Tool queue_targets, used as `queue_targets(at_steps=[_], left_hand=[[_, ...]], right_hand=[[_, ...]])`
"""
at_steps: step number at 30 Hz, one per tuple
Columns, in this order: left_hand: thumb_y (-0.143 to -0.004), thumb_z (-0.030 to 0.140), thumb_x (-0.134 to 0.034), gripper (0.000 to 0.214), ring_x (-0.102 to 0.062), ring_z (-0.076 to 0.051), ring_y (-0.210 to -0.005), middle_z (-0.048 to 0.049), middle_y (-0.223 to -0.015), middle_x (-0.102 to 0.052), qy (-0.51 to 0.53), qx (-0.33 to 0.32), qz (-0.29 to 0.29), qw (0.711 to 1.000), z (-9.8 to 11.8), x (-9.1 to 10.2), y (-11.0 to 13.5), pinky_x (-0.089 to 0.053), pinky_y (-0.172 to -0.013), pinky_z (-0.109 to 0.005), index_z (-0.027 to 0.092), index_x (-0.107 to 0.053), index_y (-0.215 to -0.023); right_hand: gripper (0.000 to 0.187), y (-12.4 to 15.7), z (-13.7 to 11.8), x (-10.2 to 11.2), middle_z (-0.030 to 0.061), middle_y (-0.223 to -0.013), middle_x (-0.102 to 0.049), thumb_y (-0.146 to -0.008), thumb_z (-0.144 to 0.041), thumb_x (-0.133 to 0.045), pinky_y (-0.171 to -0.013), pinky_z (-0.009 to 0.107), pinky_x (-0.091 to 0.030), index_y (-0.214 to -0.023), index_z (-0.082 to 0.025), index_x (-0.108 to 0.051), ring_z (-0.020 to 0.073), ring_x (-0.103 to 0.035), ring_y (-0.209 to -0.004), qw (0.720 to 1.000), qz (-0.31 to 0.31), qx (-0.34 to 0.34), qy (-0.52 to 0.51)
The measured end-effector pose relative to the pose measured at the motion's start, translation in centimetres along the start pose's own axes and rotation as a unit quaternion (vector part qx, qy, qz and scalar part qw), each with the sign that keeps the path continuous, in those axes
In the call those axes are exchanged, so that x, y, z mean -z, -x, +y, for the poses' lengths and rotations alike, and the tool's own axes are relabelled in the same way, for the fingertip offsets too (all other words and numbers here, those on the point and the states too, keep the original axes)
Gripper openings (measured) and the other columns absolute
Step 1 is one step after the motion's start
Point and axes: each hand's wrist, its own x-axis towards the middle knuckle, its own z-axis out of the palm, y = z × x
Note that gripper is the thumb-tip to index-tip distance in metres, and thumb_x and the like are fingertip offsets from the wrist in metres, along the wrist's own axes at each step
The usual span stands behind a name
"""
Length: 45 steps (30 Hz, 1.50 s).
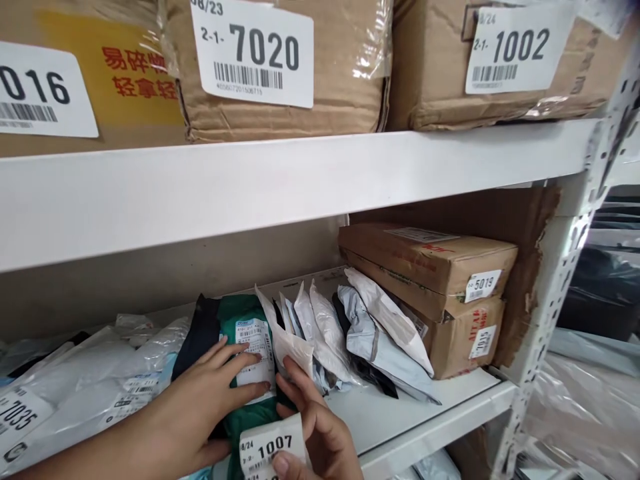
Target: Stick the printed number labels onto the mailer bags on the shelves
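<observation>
On the lower shelf, my left hand [215, 383] lies with fingers spread over a green parcel bag [245, 417] and touches its white shipping label [255, 340]. Just right of it, my right hand [323, 427] pinches a strip of printed number labels [270, 443] under the thumb; the top one reads 1007. Its raised fingertips are at a thin white mailer bag [290, 340] beside the green parcel. A dark bag [195, 337] leans on the green parcel's left side. Several white and grey mailer bags [325, 327] stand in a row to the right.
Two stacked cartons [430, 267] labelled 5019 and 7015 sit at the shelf's right end. A white shelf beam [280, 187] crosses above, with a carton labelled 7020 [345, 60] over it. Clear plastic-wrapped parcels [85, 380] lie left. A perforated upright [555, 287] stands right.
</observation>
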Motion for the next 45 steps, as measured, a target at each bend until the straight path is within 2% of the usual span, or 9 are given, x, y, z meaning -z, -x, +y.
queue_targets(at_steps=[5, 8, 11, 15, 18, 23, 29, 36, 45], left_hand=[[-0.069, 0.025, -0.068, 0.043, -0.052, -0.028, -0.101, -0.0052, -0.108, -0.060, -0.159, -0.133, 0.157, 0.966, 1.0, -0.9, 0.2, -0.043, -0.085, -0.043, 0.028, -0.057, -0.111], [-0.081, 0.017, -0.054, 0.006, -0.048, -0.018, -0.067, -0.0011, -0.075, -0.058, -0.224, -0.253, 0.224, 0.914, 1.9, -1.5, 0.4, -0.037, -0.062, -0.034, 0.021, -0.059, -0.080], [-0.084, 0.015, -0.048, 0.019, -0.043, -0.016, -0.060, -0.0009, -0.065, -0.053, -0.221, -0.294, 0.247, 0.897, 2.2, -2.0, 0.6, -0.033, -0.060, -0.034, 0.019, -0.053, -0.066], [-0.082, 0.007, -0.049, 0.020, -0.047, -0.015, -0.064, 0.0010, -0.068, -0.058, -0.086, -0.239, 0.224, 0.941, 1.4, -2.0, 0.9, -0.032, -0.061, -0.030, 0.020, -0.054, -0.067], [-0.072, 0.005, -0.056, 0.020, -0.055, -0.012, -0.073, 0.0042, -0.074, -0.064, 0.080, -0.171, 0.117, 0.975, 0.7, -1.0, 1.0, -0.036, -0.069, -0.025, 0.024, -0.062, -0.075], [-0.084, 0.028, -0.045, 0.019, -0.057, -0.014, -0.060, 0.0036, -0.056, -0.062, 0.251, 0.048, -0.009, 0.967, 0.3, 1.8, 1.0, -0.038, -0.057, -0.023, 0.020, -0.062, -0.081], [-0.086, 0.049, -0.048, 0.032, -0.056, -0.019, -0.098, -0.0042, -0.103, -0.060, 0.224, -0.001, 0.086, 0.971, 0.5, 1.7, 0.6, -0.044, -0.082, -0.027, 0.022, -0.063, -0.090], [-0.093, 0.030, -0.039, 0.022, -0.049, -0.022, -0.119, -0.0080, -0.124, -0.053, 0.152, -0.043, 0.035, 0.987, 0.6, 0.8, -0.7, -0.041, -0.100, -0.036, 0.019, -0.056, -0.101], [-0.087, 0.013, -0.043, 0.030, -0.055, -0.029, -0.110, -0.0143, -0.118, -0.057, -0.052, 0.007, 0.102, 0.993, 2.0, -1.2, -2.0, -0.052, -0.085, -0.042, 0.013, -0.057, -0.113]], right_hand=[[0.032, 0.2, -1.1, -0.9, 0.0069, -0.095, -0.070, -0.064, -0.034, -0.080, -0.072, 0.026, -0.048, -0.063, -0.020, -0.051, 0.0164, -0.065, -0.081, 0.997, 0.046, -0.039, -0.042], [0.033, 0.6, -1.7, -1.3, -0.0034, -0.063, -0.060, -0.068, -0.037, -0.078, -0.053, 0.018, -0.039, -0.067, -0.019, -0.050, 0.0067, -0.049, -0.054, 0.995, 0.073, -0.066, -0.031], [0.036, 1.0, -1.7, -1.3, -0.0059, -0.057, -0.055, -0.069, -0.043, -0.075, -0.048, 0.017, -0.034, -0.073, -0.018, -0.050, 0.0042, -0.041, -0.047, 0.992, 0.079, -0.097, -0.015], [0.042, 1.2, -1.5, -1.3, -0.0039, -0.057, -0.056, -0.068, -0.050, -0.074, -0.047, 0.018, -0.031, -0.086, -0.017, -0.057, 0.0057, -0.043, -0.047, 0.992, 0.063, -0.106, 0.003], [0.044, 1.5, -1.2, -1.6, -0.0028, -0.059, -0.058, -0.065, -0.051, -0.075, -0.050, 0.020, -0.032, -0.089, -0.017, -0.060, 0.0070, -0.045, -0.049, 0.991, 0.059, -0.119, -0.008], [0.050, 2.4, 0.2, -2.9, -0.0028, -0.055, -0.054, -0.059, -0.060, -0.074, -0.053, 0.023, -0.034, -0.075, -0.016, -0.057, 0.0097, -0.045, -0.051, 0.986, 0.015, -0.165, 0.034], [0.047, 0.9, 0.0, -3.8, -0.0028, -0.058, -0.045, -0.069, -0.065, -0.057, -0.052, 0.024, -0.027, -0.065, -0.019, -0.049, 0.0112, -0.035, -0.056, 0.973, 0.033, -0.091, 0.208], [0.039, -0.4, -0.1, -4.0, -0.0059, -0.052, -0.028, -0.076, -0.054, -0.043, -0.052, 0.028, -0.020, -0.055, -0.024, -0.032, 0.0116, -0.026, -0.053, 0.901, 0.084, -0.042, 0.424], [0.051, 0.2, -0.7, -4.1, -0.0058, -0.053, -0.038, -0.057, -0.069, -0.063, -0.051, 0.025, -0.023, -0.063, -0.022, -0.043, 0.0096, -0.030, -0.050, 0.968, 0.012, -0.158, 0.193]])
